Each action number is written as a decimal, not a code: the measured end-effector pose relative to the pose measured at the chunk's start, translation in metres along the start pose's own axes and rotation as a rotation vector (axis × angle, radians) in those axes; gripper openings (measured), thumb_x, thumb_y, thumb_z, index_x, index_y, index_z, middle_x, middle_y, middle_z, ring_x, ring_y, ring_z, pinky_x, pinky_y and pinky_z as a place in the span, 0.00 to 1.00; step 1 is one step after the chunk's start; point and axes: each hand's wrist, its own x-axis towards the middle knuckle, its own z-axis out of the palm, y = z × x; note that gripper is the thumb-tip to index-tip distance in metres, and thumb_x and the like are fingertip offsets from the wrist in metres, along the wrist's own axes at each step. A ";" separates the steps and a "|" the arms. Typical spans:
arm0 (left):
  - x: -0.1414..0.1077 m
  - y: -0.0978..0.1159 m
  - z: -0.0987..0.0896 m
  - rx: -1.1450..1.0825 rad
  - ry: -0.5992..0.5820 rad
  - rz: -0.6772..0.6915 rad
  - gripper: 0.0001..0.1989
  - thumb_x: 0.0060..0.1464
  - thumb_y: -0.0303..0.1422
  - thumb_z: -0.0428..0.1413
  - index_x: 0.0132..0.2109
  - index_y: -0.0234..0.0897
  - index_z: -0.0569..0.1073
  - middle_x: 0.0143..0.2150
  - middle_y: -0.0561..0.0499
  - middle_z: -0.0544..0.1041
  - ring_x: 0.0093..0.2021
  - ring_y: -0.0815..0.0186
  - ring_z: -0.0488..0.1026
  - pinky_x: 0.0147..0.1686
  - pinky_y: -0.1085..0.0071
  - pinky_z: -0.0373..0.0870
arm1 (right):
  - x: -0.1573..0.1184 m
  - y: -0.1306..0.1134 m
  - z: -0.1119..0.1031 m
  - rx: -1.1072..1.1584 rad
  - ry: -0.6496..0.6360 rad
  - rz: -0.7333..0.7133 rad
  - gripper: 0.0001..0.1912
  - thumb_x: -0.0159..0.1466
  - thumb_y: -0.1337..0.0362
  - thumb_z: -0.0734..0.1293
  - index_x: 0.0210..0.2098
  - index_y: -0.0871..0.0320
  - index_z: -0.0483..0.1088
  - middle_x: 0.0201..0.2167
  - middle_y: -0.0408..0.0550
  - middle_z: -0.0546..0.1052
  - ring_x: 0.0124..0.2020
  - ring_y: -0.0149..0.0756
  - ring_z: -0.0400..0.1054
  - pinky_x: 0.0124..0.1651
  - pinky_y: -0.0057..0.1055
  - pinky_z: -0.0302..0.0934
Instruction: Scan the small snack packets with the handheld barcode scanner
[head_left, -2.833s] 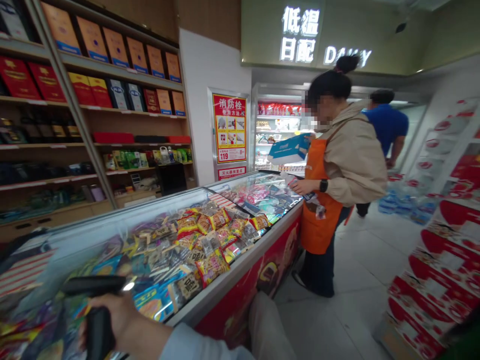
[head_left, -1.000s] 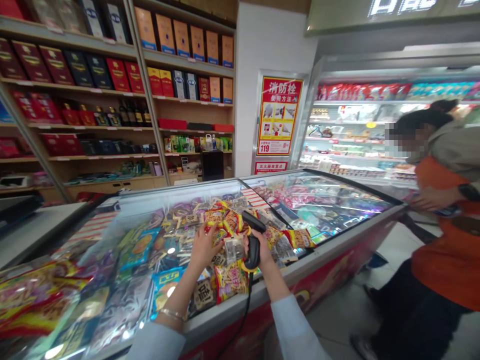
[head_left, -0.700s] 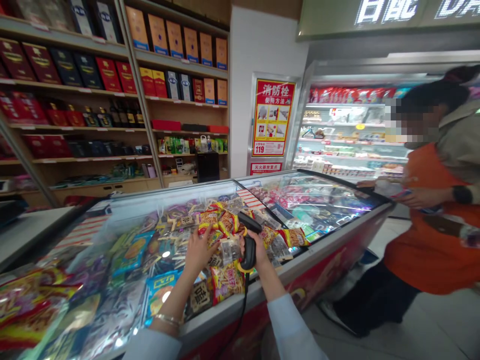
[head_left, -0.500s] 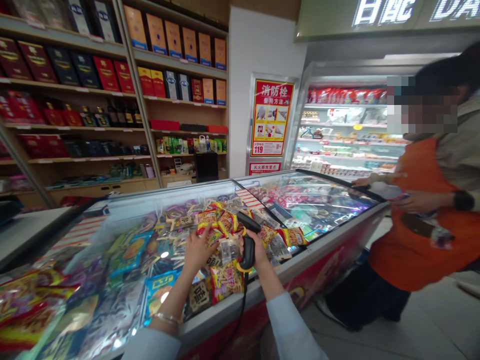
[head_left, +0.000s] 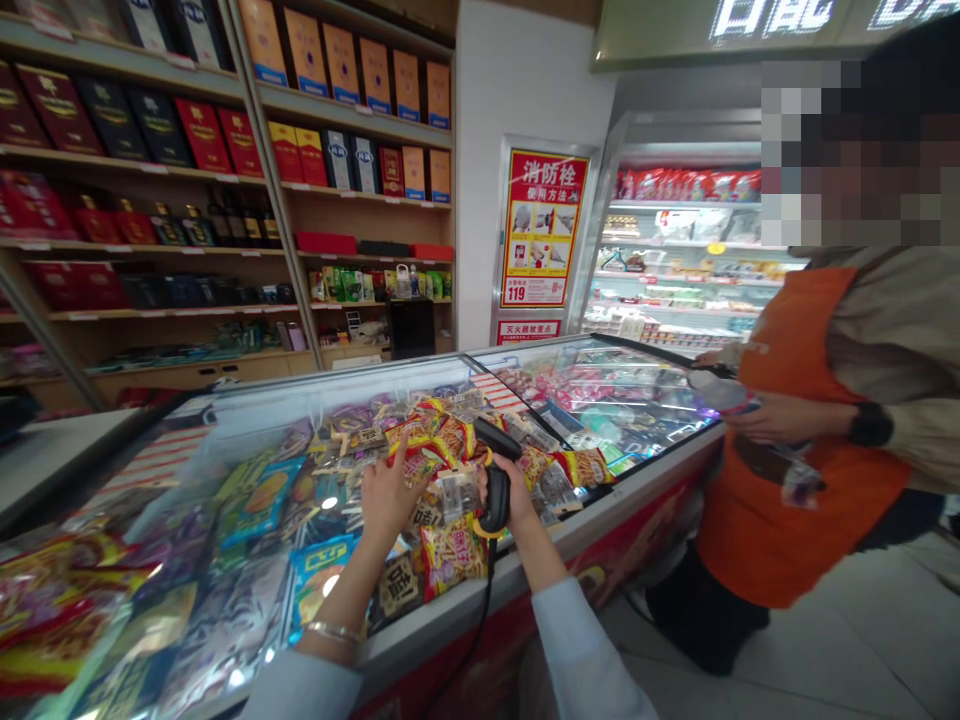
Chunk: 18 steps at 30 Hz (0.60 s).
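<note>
My right hand (head_left: pixel 511 490) is wrapped round the grip of a black barcode scanner (head_left: pixel 496 440) with yellow trim, its cord hanging down over the freezer edge. To the left, my left hand (head_left: pixel 390 500) hovers at a pile of snack packets with the index finger stretched out and the thumb apart; whether the fingertips touch is hard to tell. Red and yellow snack packets (head_left: pixel 415 434) lie just beyond its fingers. A small clear packet (head_left: pixel 457 494) sits between my hands. Below it rests another red and yellow packet (head_left: pixel 454 556) beside a dark packet (head_left: pixel 400 584).
The chest freezer's white front rim (head_left: pixel 600 508) runs before me, with packets lying on and under its glass. A co-worker in an orange apron (head_left: pixel 795 470) stands on the right, holding something. Boxed bottles fill the shelves (head_left: pixel 345 200) behind; a lit cooler (head_left: pixel 690 255) is farther back.
My left hand has shifted slightly left, its index finger now more extended. The co-worker has moved closer along the freezer to the left. My right hand keeps the scanner in nearly the same place.
</note>
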 end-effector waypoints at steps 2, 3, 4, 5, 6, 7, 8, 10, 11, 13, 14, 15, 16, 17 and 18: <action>0.000 0.000 -0.001 -0.011 0.039 0.029 0.38 0.54 0.49 0.51 0.67 0.37 0.53 0.42 0.40 0.74 0.45 0.52 0.68 0.49 0.60 0.61 | 0.001 0.001 -0.001 0.001 0.007 0.010 0.14 0.51 0.54 0.70 0.26 0.59 0.67 0.13 0.39 0.69 0.11 0.26 0.59 0.13 0.23 0.55; 0.000 0.000 -0.002 -0.017 0.052 0.037 0.38 0.54 0.49 0.51 0.67 0.38 0.53 0.43 0.41 0.74 0.46 0.53 0.68 0.49 0.60 0.61 | 0.001 0.001 -0.001 0.002 0.009 0.012 0.14 0.50 0.54 0.70 0.26 0.59 0.67 0.13 0.39 0.69 0.11 0.26 0.59 0.12 0.23 0.55; 0.000 0.000 -0.004 -0.021 0.063 0.040 0.39 0.53 0.48 0.52 0.67 0.39 0.53 0.44 0.41 0.74 0.46 0.53 0.68 0.49 0.60 0.61 | 0.001 0.001 -0.002 0.005 0.011 0.012 0.15 0.50 0.54 0.70 0.26 0.59 0.67 0.13 0.39 0.69 0.11 0.26 0.59 0.12 0.22 0.55; 0.000 0.000 -0.005 -0.023 0.075 0.040 0.39 0.53 0.48 0.52 0.68 0.39 0.52 0.45 0.40 0.75 0.46 0.52 0.68 0.49 0.60 0.61 | 0.001 0.002 -0.002 0.009 0.013 0.011 0.15 0.50 0.54 0.70 0.25 0.59 0.67 0.13 0.40 0.69 0.11 0.26 0.59 0.12 0.22 0.55; 0.000 0.000 -0.007 -0.025 0.085 0.038 0.39 0.53 0.49 0.52 0.67 0.38 0.52 0.45 0.40 0.75 0.46 0.52 0.69 0.49 0.60 0.61 | 0.001 0.002 -0.001 0.014 0.013 0.010 0.15 0.50 0.54 0.70 0.25 0.59 0.67 0.13 0.39 0.69 0.11 0.26 0.60 0.13 0.22 0.55; 0.000 -0.001 -0.008 -0.029 0.093 0.033 0.40 0.53 0.50 0.52 0.67 0.37 0.52 0.45 0.39 0.75 0.46 0.51 0.69 0.49 0.60 0.62 | 0.001 0.002 -0.001 0.017 0.012 0.009 0.15 0.50 0.54 0.70 0.25 0.59 0.67 0.13 0.39 0.69 0.11 0.26 0.60 0.13 0.22 0.55; 0.000 -0.001 -0.011 -0.034 0.095 0.027 0.41 0.53 0.51 0.51 0.67 0.36 0.53 0.45 0.39 0.76 0.46 0.51 0.70 0.49 0.60 0.62 | 0.001 0.002 -0.001 0.019 0.009 0.006 0.15 0.50 0.54 0.70 0.25 0.60 0.68 0.13 0.39 0.69 0.11 0.26 0.60 0.13 0.22 0.55; 0.002 -0.003 -0.016 -0.060 0.075 0.022 0.41 0.53 0.53 0.50 0.67 0.34 0.53 0.43 0.39 0.77 0.45 0.51 0.71 0.50 0.60 0.62 | 0.001 0.001 0.000 0.015 0.000 -0.002 0.15 0.51 0.54 0.70 0.26 0.60 0.68 0.13 0.39 0.69 0.11 0.26 0.60 0.13 0.22 0.55; 0.002 -0.004 -0.019 -0.076 0.056 0.015 0.41 0.53 0.53 0.50 0.67 0.34 0.54 0.42 0.39 0.77 0.45 0.51 0.72 0.50 0.60 0.62 | 0.001 0.001 0.000 0.013 -0.003 -0.006 0.15 0.50 0.54 0.70 0.26 0.60 0.68 0.13 0.39 0.69 0.11 0.26 0.60 0.13 0.22 0.55; 0.004 -0.006 -0.026 -0.107 0.007 -0.007 0.40 0.53 0.54 0.50 0.66 0.36 0.56 0.41 0.41 0.78 0.45 0.51 0.73 0.49 0.60 0.63 | 0.001 0.000 0.001 0.007 -0.010 -0.003 0.15 0.50 0.54 0.70 0.26 0.59 0.68 0.13 0.39 0.69 0.11 0.26 0.60 0.12 0.23 0.54; 0.005 -0.008 -0.030 -0.124 -0.020 -0.022 0.40 0.52 0.54 0.50 0.66 0.37 0.56 0.40 0.41 0.79 0.45 0.50 0.74 0.48 0.61 0.64 | 0.000 -0.001 0.001 0.005 -0.013 0.004 0.15 0.50 0.54 0.70 0.25 0.59 0.67 0.13 0.39 0.69 0.11 0.26 0.60 0.12 0.23 0.54; 0.006 -0.010 -0.033 -0.142 -0.047 -0.038 0.40 0.52 0.55 0.50 0.65 0.38 0.57 0.40 0.42 0.79 0.45 0.50 0.74 0.47 0.61 0.65 | 0.000 -0.001 0.001 0.006 -0.013 0.012 0.15 0.50 0.54 0.70 0.25 0.60 0.67 0.13 0.40 0.69 0.11 0.26 0.60 0.12 0.23 0.54; 0.007 -0.012 -0.035 -0.160 -0.072 -0.052 0.40 0.51 0.55 0.50 0.65 0.39 0.58 0.39 0.42 0.79 0.45 0.50 0.74 0.46 0.61 0.66 | 0.000 -0.002 0.001 0.009 -0.011 0.019 0.15 0.50 0.54 0.70 0.25 0.60 0.67 0.13 0.40 0.69 0.11 0.26 0.60 0.12 0.22 0.54; 0.009 -0.015 -0.037 -0.178 -0.093 -0.062 0.40 0.51 0.56 0.50 0.65 0.39 0.58 0.39 0.42 0.79 0.45 0.49 0.75 0.45 0.61 0.67 | 0.000 -0.002 0.001 0.012 -0.009 0.023 0.15 0.50 0.54 0.70 0.25 0.60 0.67 0.13 0.40 0.69 0.11 0.26 0.60 0.12 0.23 0.54; 0.010 -0.018 -0.038 -0.194 -0.109 -0.068 0.40 0.51 0.56 0.50 0.64 0.38 0.59 0.40 0.42 0.79 0.45 0.49 0.75 0.44 0.62 0.67 | 0.000 -0.002 0.001 0.016 -0.007 0.022 0.15 0.50 0.54 0.70 0.25 0.60 0.68 0.13 0.40 0.69 0.11 0.26 0.60 0.12 0.23 0.54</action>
